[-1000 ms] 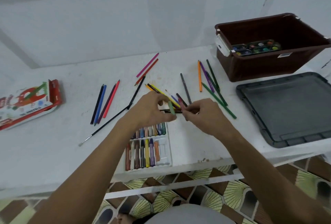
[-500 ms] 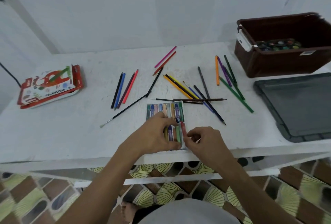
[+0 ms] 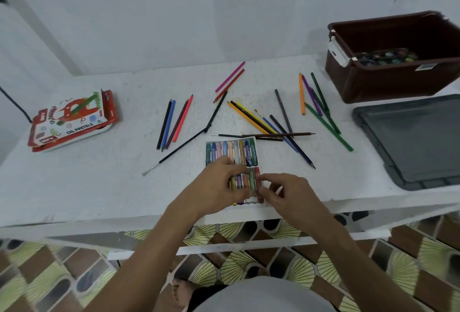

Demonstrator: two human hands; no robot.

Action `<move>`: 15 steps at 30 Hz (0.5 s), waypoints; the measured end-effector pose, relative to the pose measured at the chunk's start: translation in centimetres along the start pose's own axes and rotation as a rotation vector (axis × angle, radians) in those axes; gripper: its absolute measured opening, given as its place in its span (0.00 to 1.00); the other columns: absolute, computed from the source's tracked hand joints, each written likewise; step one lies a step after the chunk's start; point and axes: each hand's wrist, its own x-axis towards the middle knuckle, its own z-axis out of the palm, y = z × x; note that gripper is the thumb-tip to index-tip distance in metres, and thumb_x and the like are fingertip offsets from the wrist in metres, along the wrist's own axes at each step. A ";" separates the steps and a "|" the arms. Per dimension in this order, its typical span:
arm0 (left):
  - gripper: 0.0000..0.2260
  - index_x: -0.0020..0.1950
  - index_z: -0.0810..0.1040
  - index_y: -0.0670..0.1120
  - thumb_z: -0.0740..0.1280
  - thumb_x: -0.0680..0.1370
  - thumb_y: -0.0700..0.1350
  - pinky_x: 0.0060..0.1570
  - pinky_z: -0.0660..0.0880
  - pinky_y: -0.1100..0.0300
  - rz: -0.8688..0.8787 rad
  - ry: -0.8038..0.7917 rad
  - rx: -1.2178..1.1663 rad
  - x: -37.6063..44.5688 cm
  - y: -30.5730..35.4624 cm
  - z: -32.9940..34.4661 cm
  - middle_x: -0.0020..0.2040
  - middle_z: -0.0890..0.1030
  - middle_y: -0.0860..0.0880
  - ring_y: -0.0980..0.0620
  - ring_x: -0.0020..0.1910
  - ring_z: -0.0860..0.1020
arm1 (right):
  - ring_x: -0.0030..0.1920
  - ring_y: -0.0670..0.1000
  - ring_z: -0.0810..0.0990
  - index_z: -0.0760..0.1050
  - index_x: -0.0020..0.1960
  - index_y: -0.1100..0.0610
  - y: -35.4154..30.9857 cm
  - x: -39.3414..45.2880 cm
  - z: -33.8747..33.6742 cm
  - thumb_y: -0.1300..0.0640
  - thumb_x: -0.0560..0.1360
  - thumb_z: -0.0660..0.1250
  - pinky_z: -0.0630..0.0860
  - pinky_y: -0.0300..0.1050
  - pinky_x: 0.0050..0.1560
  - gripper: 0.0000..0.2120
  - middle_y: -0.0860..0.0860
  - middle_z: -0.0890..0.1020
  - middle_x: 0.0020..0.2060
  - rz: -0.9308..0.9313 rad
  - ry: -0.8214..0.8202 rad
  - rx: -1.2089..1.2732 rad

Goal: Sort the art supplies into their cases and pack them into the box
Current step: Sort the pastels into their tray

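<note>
The red oil pastel sits at the right end of the near row of the white pastel tray by the table's front edge, pinched by the right hand; the left hand curls on the neighbouring pastels. Filling the tray seems nearly finished; next, seat the pastel, then fetch the oil pastels box at far left.

Soft even daylight, faint shadows, wide-angle edge bending, slight motion blur w/ softness.
</note>
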 end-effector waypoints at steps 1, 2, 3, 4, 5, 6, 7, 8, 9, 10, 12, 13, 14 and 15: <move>0.23 0.65 0.76 0.53 0.71 0.72 0.57 0.39 0.67 0.68 0.001 0.006 -0.002 0.0 0.1 0.1 0.49 0.71 0.52 0.59 0.43 0.70 | 0.36 0.42 0.76 0.78 0.59 0.45 0.1 0.0 0.0 0.50 0.76 0.67 0.68 0.29 0.37 0.12 0.44 0.79 0.37 -0.005 -0.017 0.001; 0.21 0.65 0.76 0.54 0.70 0.73 0.56 0.40 0.68 0.67 0.002 0.007 0.000 0.0 0.1 0.2 0.49 0.71 0.52 0.58 0.43 0.70 | 0.36 0.42 0.75 0.77 0.60 0.46 0.2 0.0 0.1 0.50 0.75 0.67 0.68 0.28 0.37 0.13 0.45 0.80 0.37 -0.011 -0.026 0.001; 0.20 0.65 0.77 0.54 0.70 0.74 0.55 0.41 0.69 0.66 0.000 0.006 0.002 0.0 0.2 0.2 0.48 0.71 0.51 0.57 0.44 0.70 | 0.36 0.42 0.75 0.77 0.61 0.46 0.3 0.1 0.2 0.50 0.75 0.68 0.67 0.28 0.37 0.14 0.46 0.79 0.38 -0.017 -0.028 -0.009; 0.20 0.65 0.77 0.55 0.70 0.74 0.55 0.42 0.69 0.64 -0.004 0.004 0.008 0.0 0.2 0.3 0.48 0.70 0.51 0.56 0.44 0.71 | 0.37 0.42 0.74 0.76 0.62 0.46 0.5 0.1 0.2 0.50 0.75 0.68 0.67 0.28 0.38 0.16 0.47 0.79 0.39 -0.023 -0.026 -0.025; 0.19 0.65 0.77 0.55 0.70 0.74 0.54 0.43 0.69 0.63 -0.008 0.004 0.014 0.0 0.2 0.3 0.48 0.70 0.51 0.55 0.45 0.71 | 0.38 0.42 0.74 0.75 0.63 0.46 0.5 0.2 0.3 0.50 0.75 0.68 0.66 0.29 0.38 0.17 0.47 0.78 0.40 -0.028 -0.021 -0.040; 0.19 0.65 0.77 0.54 0.70 0.74 0.54 0.43 0.70 0.62 -0.012 0.006 0.017 0.0 0.2 0.4 0.48 0.70 0.51 0.55 0.45 0.71 | 0.38 0.42 0.73 0.74 0.64 0.46 0.6 0.3 0.4 0.50 0.74 0.68 0.65 0.29 0.38 0.18 0.48 0.77 0.40 -0.033 -0.016 -0.049; 0.19 0.65 0.77 0.54 0.70 0.74 0.54 0.44 0.71 0.61 -0.017 0.007 0.014 0.1 0.2 0.5 0.48 0.70 0.51 0.54 0.45 0.71 | 0.38 0.42 0.72 0.73 0.65 0.45 0.7 0.3 0.5 0.51 0.74 0.69 0.64 0.29 0.38 0.20 0.48 0.76 0.40 -0.036 -0.011 -0.052; 0.20 0.65 0.77 0.53 0.71 0.74 0.54 0.45 0.72 0.59 -0.022 0.007 0.009 0.1 0.2 0.5 0.49 0.70 0.50 0.54 0.45 0.72 | 0.38 0.42 0.71 0.72 0.66 0.44 0.8 0.4 0.4 0.51 0.74 0.69 0.64 0.29 0.37 0.21 0.48 0.75 0.40 -0.039 -0.008 -0.052; 0.20 0.65 0.77 0.53 0.71 0.74 0.54 0.46 0.73 0.58 -0.028 0.008 0.004 0.1 0.2 0.5 0.49 0.70 0.50 0.54 0.46 0.72 | 0.38 0.42 0.71 0.71 0.66 0.43 0.9 0.4 0.4 0.51 0.74 0.69 0.63 0.30 0.36 0.22 0.49 0.74 0.40 -0.042 -0.008 -0.053; 0.20 0.65 0.77 0.53 0.71 0.73 0.54 0.46 0.74 0.57 -0.033 0.011 0.002 0.0 0.2 0.6 0.50 0.70 0.50 0.54 0.46 0.72 | 0.38 0.42 0.70 0.70 0.67 0.43 0.9 0.4 0.3 0.50 0.74 0.69 0.63 0.30 0.36 0.22 0.49 0.73 0.41 -0.048 -0.014 -0.057; 0.20 0.65 0.77 0.53 0.71 0.73 0.54 0.46 0.73 0.59 -0.040 0.018 0.008 0.0 0.2 0.6 0.50 0.70 0.50 0.54 0.46 0.72 | 0.37 0.42 0.69 0.68 0.69 0.42 1.0 0.6 0.2 0.50 0.74 0.68 0.62 0.30 0.35 0.24 0.48 0.71 0.42 -0.068 -0.030 -0.076; 0.20 0.65 0.77 0.53 0.71 0.73 0.54 0.45 0.72 0.60 -0.040 0.021 0.012 0.0 0.3 0.7 0.50 0.70 0.51 0.54 0.46 0.72 | 0.36 0.42 0.69 0.67 0.69 0.43 1.1 0.6 0.1 0.49 0.74 0.68 0.63 0.30 0.35 0.25 0.48 0.71 0.43 -0.079 -0.037 -0.089; 0.20 0.64 0.77 0.53 0.71 0.73 0.54 0.45 0.71 0.61 -0.039 0.025 0.016 0.0 0.2 0.7 0.50 0.70 0.51 0.55 0.46 0.72 | 0.36 0.41 0.69 0.66 0.70 0.43 1.1 0.8 0.1 0.49 0.74 0.67 0.63 0.29 0.36 0.25 0.48 0.71 0.44 -0.087 -0.041 -0.099; 0.20 0.64 0.78 0.53 0.71 0.73 0.54 0.44 0.70 0.62 -0.037 0.029 0.019 0.0 0.2 0.8 0.50 0.69 0.51 0.55 0.46 0.71 | 0.36 0.41 0.69 0.66 0.70 0.43 1.2 0.9 0.0 0.48 0.75 0.67 0.63 0.29 0.36 0.25 0.49 0.71 0.44 -0.094 -0.040 -0.107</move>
